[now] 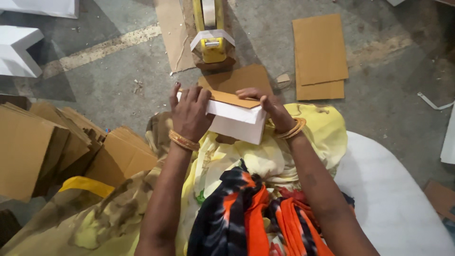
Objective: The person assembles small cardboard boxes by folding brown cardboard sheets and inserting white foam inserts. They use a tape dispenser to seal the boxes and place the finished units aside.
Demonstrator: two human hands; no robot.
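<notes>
A small white cardboard box [237,121] with a brown card flap [232,98] on top sits over my lap. My left hand [190,114] grips its left end, fingers spread over the top edge. My right hand [265,103] presses on the flap at the right end, fingers curled over it. Both wrists wear gold bangles. Yellow cloth [313,132] and an orange, black and white scarf [246,213] cover my lap beneath the box.
Stacks of flat brown cardboard [52,147] lie at the left. Two more brown sheets [320,54] lie on the concrete floor ahead. A yellow tape dispenser [211,31] stands beyond the box. White boxes [16,50] sit at upper left; a white cushion [393,189] lies at right.
</notes>
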